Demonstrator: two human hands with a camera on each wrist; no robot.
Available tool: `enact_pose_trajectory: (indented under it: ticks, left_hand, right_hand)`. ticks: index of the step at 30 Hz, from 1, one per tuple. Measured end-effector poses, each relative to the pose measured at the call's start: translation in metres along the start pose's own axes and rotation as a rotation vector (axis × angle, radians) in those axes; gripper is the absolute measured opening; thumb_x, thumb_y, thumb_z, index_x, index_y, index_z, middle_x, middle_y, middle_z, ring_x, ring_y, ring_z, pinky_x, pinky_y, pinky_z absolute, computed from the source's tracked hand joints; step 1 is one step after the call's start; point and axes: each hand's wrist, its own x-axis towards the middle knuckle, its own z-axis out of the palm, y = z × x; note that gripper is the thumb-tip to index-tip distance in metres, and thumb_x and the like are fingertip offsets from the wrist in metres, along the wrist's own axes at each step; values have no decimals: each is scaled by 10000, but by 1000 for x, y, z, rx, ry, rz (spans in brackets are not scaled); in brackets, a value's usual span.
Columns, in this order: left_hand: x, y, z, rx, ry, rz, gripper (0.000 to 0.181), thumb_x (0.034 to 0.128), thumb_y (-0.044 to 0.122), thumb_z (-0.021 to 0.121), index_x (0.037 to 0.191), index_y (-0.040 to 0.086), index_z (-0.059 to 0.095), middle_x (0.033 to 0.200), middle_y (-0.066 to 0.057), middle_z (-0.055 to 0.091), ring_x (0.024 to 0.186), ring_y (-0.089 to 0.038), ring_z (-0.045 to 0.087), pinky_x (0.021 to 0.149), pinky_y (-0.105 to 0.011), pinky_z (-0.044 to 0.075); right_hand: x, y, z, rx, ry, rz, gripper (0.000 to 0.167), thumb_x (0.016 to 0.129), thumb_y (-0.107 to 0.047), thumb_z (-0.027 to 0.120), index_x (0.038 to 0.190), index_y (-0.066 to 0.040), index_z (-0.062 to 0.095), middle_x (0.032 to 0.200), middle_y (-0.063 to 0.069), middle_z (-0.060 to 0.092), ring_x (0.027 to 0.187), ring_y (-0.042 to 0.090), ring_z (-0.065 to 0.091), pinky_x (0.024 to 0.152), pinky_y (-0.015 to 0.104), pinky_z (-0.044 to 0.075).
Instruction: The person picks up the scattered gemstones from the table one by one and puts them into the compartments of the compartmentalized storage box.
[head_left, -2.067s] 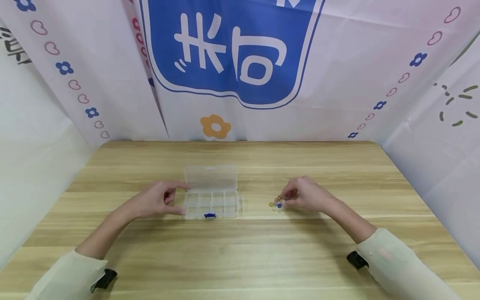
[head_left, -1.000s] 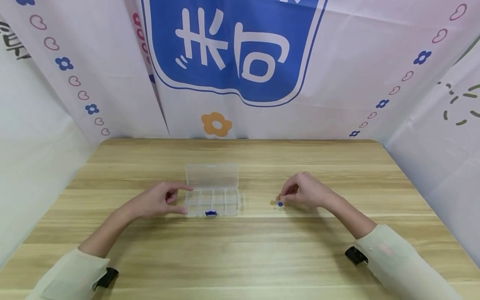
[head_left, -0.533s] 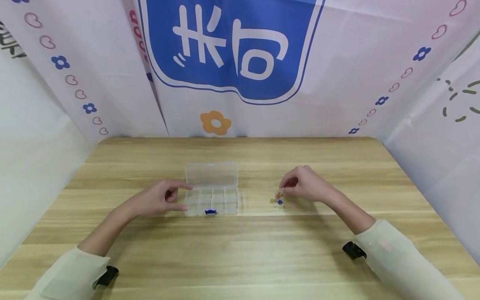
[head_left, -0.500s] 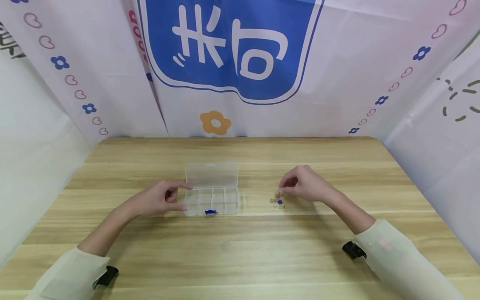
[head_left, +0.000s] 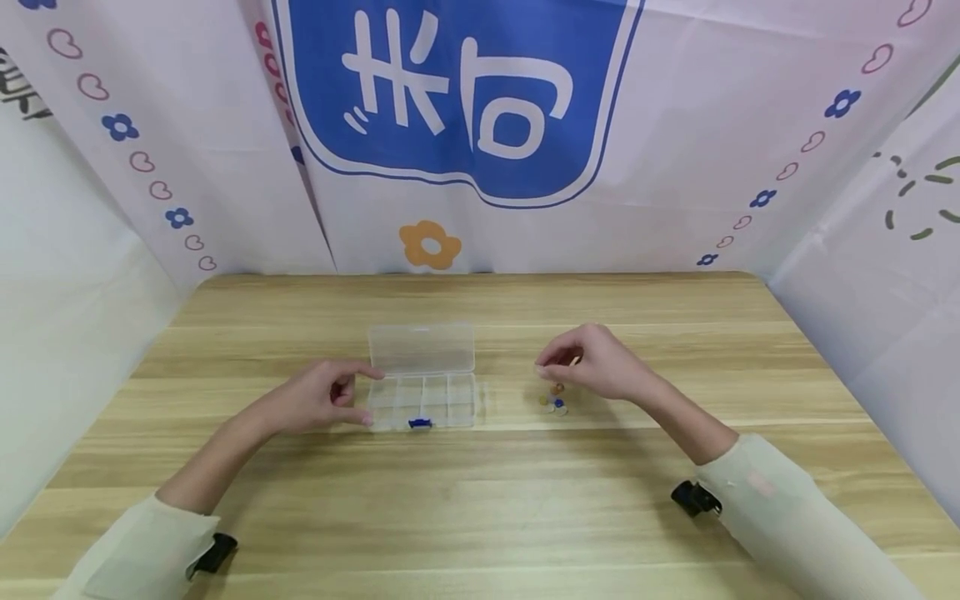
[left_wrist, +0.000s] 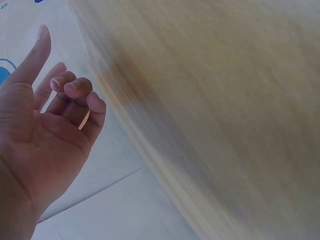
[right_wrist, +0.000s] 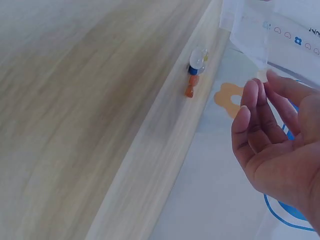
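Note:
A clear plastic compartment box stands on the table with its lid raised at the back and a blue latch in front. At its left end, my left hand touches the box with straight thumb and index finger, the other fingers curled in. My right hand pinches a small pale translucent bead between thumb and fingertips, above the table. Below those fingertips lies a small group of beads: orange, yellow, blue and clear ones.
The wooden table runs back to a white printed cloth hanging behind it. More white cloth hangs at the sides. Black clips sit at both sleeve cuffs.
My right hand has lifted from the bead group and moved left with a pale bead in its fingertips. My left hand stays at the box's left end.

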Motion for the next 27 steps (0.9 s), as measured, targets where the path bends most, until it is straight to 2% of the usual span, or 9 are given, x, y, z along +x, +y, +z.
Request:
enact_pose_trajectory:
  ticks: [11,18,27]
  left_hand:
    - [1,4,0,0,-11,-28,593,873,167,850,1350,-75,593,667,58,442,596,-62,401,586,-243,400]
    - [0,5,-1,-8,-24,-15,599,869,157,849,1365,-70,601,657,71,428,598,-56,395,590,-239,398]
    - [2,8,-2,-19,-44,-3,590,896,184,831,1370,-78,597,655,76,423,598,-54,392,590,-239,394]
  right_hand:
    - [8,-6,6,72,-1,-10,126,954,-85,754,1015,23,774,905,132,744,750,190,641,642,257,519]
    - [12,-9,10,90,-9,-2,123,955,-103,761,1012,3,782,904,112,744,736,177,627,625,253,510]
    - [16,-11,15,113,-8,-14,128,948,-90,764,1007,23,777,903,153,743,730,194,643,618,249,517]
